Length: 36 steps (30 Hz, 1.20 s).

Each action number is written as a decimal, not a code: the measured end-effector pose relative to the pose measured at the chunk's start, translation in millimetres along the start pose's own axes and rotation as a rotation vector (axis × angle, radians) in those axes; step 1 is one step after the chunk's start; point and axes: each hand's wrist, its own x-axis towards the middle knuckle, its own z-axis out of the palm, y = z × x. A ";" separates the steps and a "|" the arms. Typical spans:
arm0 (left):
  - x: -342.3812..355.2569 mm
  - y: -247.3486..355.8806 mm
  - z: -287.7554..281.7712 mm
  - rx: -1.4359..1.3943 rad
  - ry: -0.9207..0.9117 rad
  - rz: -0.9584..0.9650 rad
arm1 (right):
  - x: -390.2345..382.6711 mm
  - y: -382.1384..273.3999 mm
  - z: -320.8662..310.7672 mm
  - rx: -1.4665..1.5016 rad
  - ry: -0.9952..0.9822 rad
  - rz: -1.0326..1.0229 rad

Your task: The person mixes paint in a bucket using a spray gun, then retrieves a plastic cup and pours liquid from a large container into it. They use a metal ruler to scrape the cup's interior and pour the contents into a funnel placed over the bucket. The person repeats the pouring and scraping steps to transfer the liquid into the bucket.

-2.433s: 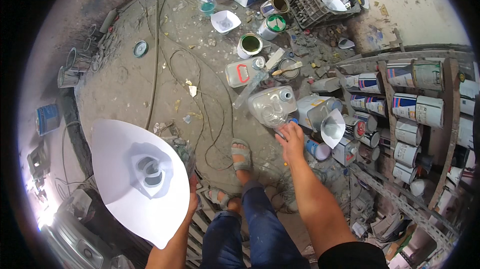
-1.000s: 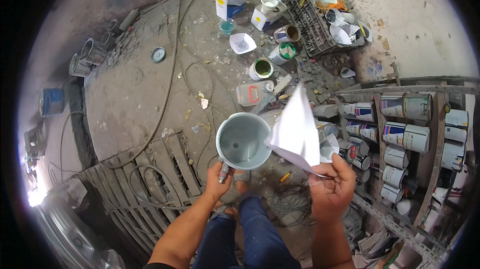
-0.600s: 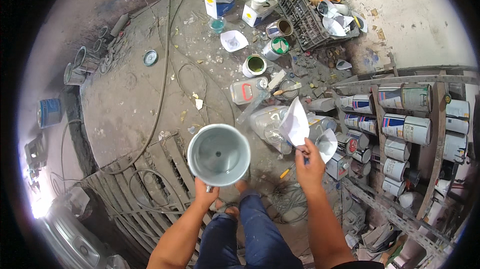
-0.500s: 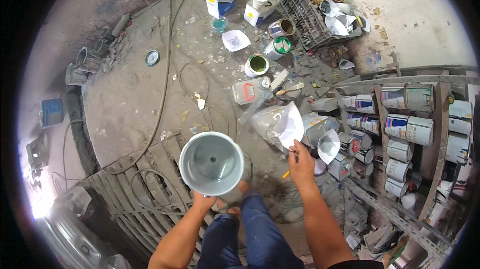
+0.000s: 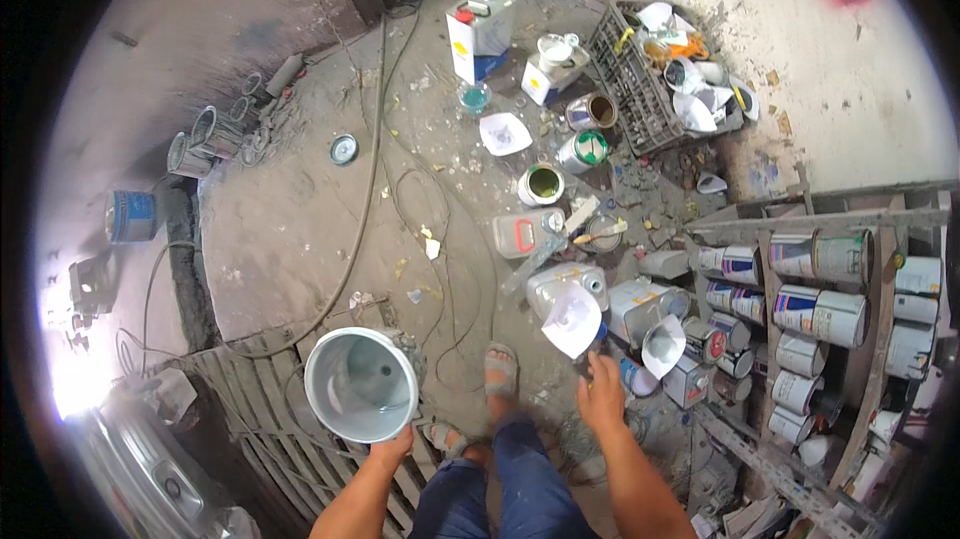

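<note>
My left hand (image 5: 392, 447) is closed on the lower right side of a light grey plastic bucket (image 5: 318, 384), out in front of my left leg. The bucket is tilted, so its smooth inside and a dark spot on its bottom show. My right hand (image 5: 602, 397) is open, fingers stretched forward, with nothing seen in it. Just beyond its fingertips, a white paper strainer cone (image 5: 572, 321) rests against a translucent plastic jug (image 5: 560, 281). A second paper cone (image 5: 663, 347) lies to the right, beside a metal can (image 5: 687, 382).
Open paint cans (image 5: 541, 185), a jug with a red handle (image 5: 522, 236) and a brush (image 5: 600, 233) stand or lie ahead. A rack of cans (image 5: 820, 315) lines the right, a crate (image 5: 640, 104) the far right. A hose (image 5: 372, 179) crosses the floor; wooden slats (image 5: 245, 399) lie left.
My right hand has let go of the paper cone, which now rests by the jug. The bucket has moved left and down with my left hand. The view has tilted up.
</note>
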 end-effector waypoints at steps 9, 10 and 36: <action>39.1 105.3 -77.9 -0.267 0.139 -0.164 | -20.6 -28.9 -54.7 0.028 -0.216 -0.081; 36.3 98.2 -92.9 -0.245 0.123 -0.167 | -20.4 -37.9 -53.7 0.030 -0.271 -0.100; 127.9 -80.6 -284.6 -0.761 0.900 -0.460 | 350.2 -370.0 158.9 -0.306 -0.594 -0.378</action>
